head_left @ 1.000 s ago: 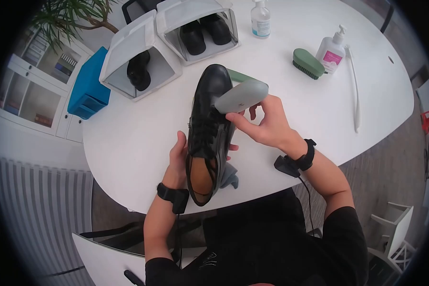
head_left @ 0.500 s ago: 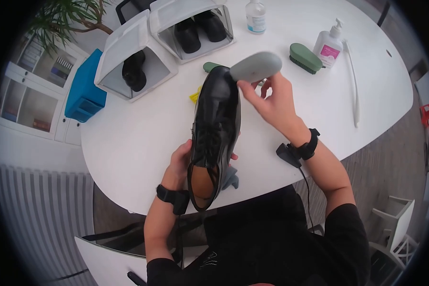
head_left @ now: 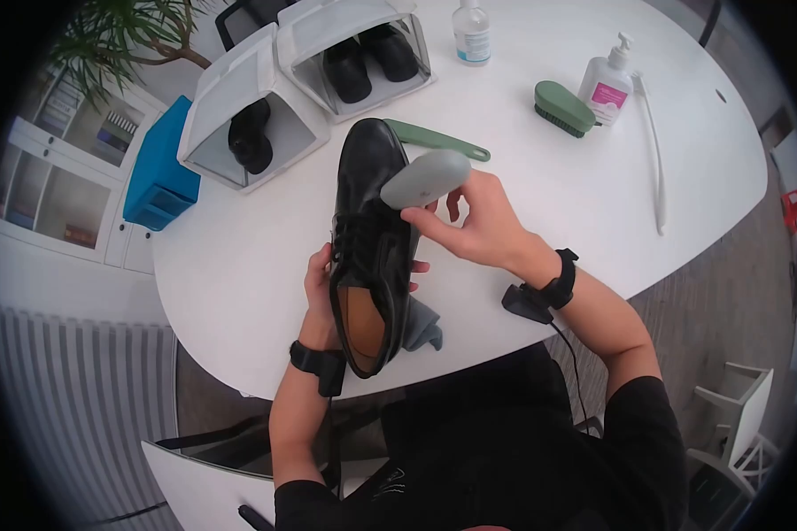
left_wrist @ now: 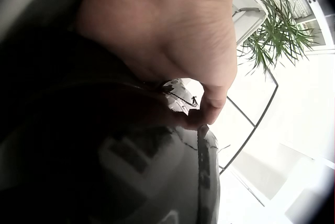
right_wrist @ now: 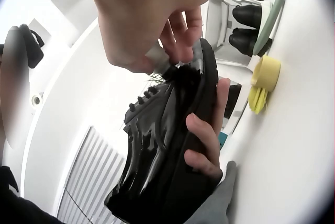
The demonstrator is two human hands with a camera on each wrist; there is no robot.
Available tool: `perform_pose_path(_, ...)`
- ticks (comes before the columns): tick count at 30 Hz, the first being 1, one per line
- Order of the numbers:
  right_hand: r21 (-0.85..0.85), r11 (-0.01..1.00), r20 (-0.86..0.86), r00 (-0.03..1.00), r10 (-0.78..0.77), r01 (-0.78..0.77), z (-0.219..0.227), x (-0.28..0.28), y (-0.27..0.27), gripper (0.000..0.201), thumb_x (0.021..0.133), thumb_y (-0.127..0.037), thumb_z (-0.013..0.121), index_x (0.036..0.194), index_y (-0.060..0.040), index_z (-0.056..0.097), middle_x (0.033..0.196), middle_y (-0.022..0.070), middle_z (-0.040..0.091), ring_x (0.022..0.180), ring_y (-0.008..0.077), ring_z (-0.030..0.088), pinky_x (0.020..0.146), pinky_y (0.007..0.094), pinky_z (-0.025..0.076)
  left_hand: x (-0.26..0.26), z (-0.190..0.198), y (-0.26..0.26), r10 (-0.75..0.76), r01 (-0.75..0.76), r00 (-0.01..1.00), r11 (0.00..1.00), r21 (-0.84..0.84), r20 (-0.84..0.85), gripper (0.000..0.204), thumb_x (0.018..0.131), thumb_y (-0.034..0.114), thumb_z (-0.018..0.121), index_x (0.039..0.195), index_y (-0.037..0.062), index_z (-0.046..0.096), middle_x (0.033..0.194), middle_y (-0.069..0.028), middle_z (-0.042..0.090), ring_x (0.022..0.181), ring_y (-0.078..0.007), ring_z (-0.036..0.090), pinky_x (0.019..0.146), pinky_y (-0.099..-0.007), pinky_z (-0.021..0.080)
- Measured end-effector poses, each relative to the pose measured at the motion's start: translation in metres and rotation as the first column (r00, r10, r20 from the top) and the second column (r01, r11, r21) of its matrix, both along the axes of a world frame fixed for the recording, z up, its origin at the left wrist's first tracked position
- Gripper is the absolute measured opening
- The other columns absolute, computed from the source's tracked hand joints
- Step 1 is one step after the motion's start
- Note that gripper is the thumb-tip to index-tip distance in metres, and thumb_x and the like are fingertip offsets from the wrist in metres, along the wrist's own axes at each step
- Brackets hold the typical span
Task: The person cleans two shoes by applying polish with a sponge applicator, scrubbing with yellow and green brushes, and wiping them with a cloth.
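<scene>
Head view: the black shoe (head_left: 367, 230) is held above the near part of the white table (head_left: 239, 265), toe pointing away from the person, opening toward the person. The left hand (head_left: 318, 290) grips the shoe around its middle, thumb side at the left edge and fingertips showing at the right edge. The right hand (head_left: 480, 226) pinches the grey brush (head_left: 427, 179) by its body, the gap between thumb and fingers limited to the brush; the brush lies across the right side of the shoe, forward of the laces. A grey cloth (head_left: 424, 326) lies beside the heel, and a green handle (head_left: 443, 140) rests beyond the brush. At the far side, the left box (head_left: 230, 69) contains a black shoe and the right box (head_left: 336, 22) contains a pair. To the right, a green brush (head_left: 564, 108) stands next to a pump bottle (head_left: 607, 88). Left wrist view: the left hand curves over the glossy shoe, one digit bent onto its surface; the remaining contact is too dark to tell. Right wrist view: the dark bristles of the grey brush touch the shoe near the laces, the left fingers wrap the sole edge, and a yellow item (right_wrist: 268, 72) sits on the table.
</scene>
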State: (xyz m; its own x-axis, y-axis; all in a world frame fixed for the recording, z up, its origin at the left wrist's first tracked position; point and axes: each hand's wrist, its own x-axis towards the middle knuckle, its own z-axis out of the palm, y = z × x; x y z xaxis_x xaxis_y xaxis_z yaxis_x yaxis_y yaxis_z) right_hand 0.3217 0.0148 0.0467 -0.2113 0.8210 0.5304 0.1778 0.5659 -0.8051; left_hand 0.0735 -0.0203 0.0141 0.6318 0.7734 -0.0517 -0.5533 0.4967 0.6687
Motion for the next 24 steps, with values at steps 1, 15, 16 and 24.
perform_pose_path(1,0.062,0.998,0.012,1.000,0.007,-0.008,-0.002,-0.002,0.000,0.037,0.090,-0.021,0.082,0.120,-0.0070,0.068,0.090,0.0056,0.070,0.075,0.0187,0.069,0.064,0.0291,0.054,-0.001,-0.001,0.000,0.005,-0.005,1.000,1.000,-0.005,-0.002,0.096,0.097,0.069,0.042,0.165,0.0016,0.033,0.160,-0.0266,0.046,0.129,-0.0501,0.060,0.098,-0.0513,0.058)
perform_pose_path(15,0.071,0.893,0.092,0.888,-0.450,0.445,-0.015,0.021,0.041,0.043,0.092,-0.030,0.081,0.122,-0.0023,0.066,0.092,0.0101,0.076,0.070,0.0207,0.069,0.062,0.0318,0.052,0.002,0.003,0.000,-0.135,0.139,0.989,0.988,-0.066,0.068,0.100,0.090,0.062,0.057,0.164,-0.0007,0.032,0.159,-0.0315,0.045,0.125,-0.0484,0.064,0.098,-0.0507,0.060)
perform_pose_path(16,0.040,0.901,0.065,0.899,-0.434,0.432,-0.016,0.024,0.045,0.048,0.094,-0.034,0.080,0.125,-0.0008,0.064,0.090,0.0118,0.076,0.069,0.0219,0.068,0.062,0.0319,0.052,-0.002,-0.002,0.006,-0.179,0.180,0.982,0.983,-0.020,0.053,0.108,0.088,0.069,0.061,0.166,0.0013,0.029,0.162,-0.0326,0.038,0.129,-0.0521,0.060,0.099,-0.0542,0.059)
perform_pose_path(24,0.099,0.986,-0.068,0.989,-0.128,0.134,-0.007,0.008,0.016,0.041,0.093,-0.028,0.081,0.121,-0.0027,0.067,0.088,0.0064,0.074,0.071,0.0178,0.066,0.062,0.0293,0.050,0.001,0.005,-0.001,0.049,-0.048,0.999,0.992,-0.116,0.003,0.097,0.094,0.069,0.049,0.163,0.0032,0.036,0.154,-0.0274,0.052,0.131,-0.0531,0.059,0.100,-0.0547,0.058)
